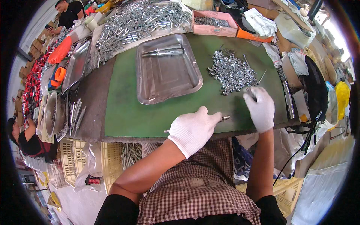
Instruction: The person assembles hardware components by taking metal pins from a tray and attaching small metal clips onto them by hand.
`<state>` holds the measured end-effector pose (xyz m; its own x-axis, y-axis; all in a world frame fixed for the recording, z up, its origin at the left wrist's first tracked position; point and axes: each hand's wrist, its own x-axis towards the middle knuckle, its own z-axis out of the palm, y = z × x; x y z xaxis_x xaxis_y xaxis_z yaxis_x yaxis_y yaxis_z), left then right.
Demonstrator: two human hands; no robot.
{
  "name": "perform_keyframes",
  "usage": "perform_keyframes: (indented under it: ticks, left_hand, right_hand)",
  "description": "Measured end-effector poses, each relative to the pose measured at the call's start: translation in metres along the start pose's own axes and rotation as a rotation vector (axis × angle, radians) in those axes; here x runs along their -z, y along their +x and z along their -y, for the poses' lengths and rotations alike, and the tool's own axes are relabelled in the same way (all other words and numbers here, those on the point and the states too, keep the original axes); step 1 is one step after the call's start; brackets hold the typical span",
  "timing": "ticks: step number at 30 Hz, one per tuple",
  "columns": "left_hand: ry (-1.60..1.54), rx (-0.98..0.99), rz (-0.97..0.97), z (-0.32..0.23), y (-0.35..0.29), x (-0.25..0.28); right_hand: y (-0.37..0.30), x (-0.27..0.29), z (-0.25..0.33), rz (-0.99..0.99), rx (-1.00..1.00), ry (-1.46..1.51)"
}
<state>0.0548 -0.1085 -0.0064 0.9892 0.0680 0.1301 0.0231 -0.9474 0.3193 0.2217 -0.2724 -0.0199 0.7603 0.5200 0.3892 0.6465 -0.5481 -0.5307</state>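
Note:
White knit gloves cover both hands. Across the front of the green work mat [123,112], my left hand [195,129] is closed around a slim metal rod [225,118]; one end pokes out past the fingertips, the other behind the palm. My right hand [260,108] is at the near edge of a pile of small shiny metal parts [230,71], its fingers curled together; whatever they pinch is too small to make out. Beyond my left hand lies a shallow steel tray [168,82] with several metal rods [163,51] at its far end.
A large heap of metal rods [138,24] covers the back. Next to it stands a pink box [213,24] of small parts. More rods [77,116] lie left of the mat. A thin pointed tool [262,76] sits by the pile. Two other people [69,15] are at the left.

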Motion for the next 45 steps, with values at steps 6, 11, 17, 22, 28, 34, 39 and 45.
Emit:
perform_keyframes:
  ticks: [6, 11, 17, 22, 28, 34, 39, 45]
  left_hand:
    - [0.007, 0.007, -0.011, -0.003, 0.002, -0.001]
    - [0.006, 0.019, 0.007, -0.002, -0.001, -0.003]
    - [0.027, 0.006, 0.043, -0.007, 0.001, -0.001]
    - [0.018, 0.007, 0.027, -0.002, 0.005, -0.004]
    - [0.031, 0.007, -0.002, 0.003, 0.0, 0.002]
    - [-0.058, -0.023, 0.045, 0.0, 0.0, -0.009]
    - [-0.004, -0.054, 0.107, -0.005, 0.001, -0.015]
    - [-0.001, -0.035, 0.179, -0.003, 0.006, -0.006]
  right_hand:
    - [0.026, -0.018, -0.008, 0.019, -0.045, -0.196]
    - [0.014, -0.009, 0.001, 0.125, -0.243, -0.195]
    - [0.013, -0.01, -0.007, 0.071, -0.004, -0.203]
    - [-0.005, 0.0, 0.007, 0.093, 0.011, 0.036]
    - [-0.03, 0.0, 0.05, 0.249, 0.091, 0.198]
    - [-0.039, 0.001, 0.046, 0.279, 0.1, 0.039]
    - [-0.05, -0.022, 0.006, 0.147, 0.134, 0.138]
    - [-0.036, -0.001, 0.023, 0.266, 0.224, 0.084]
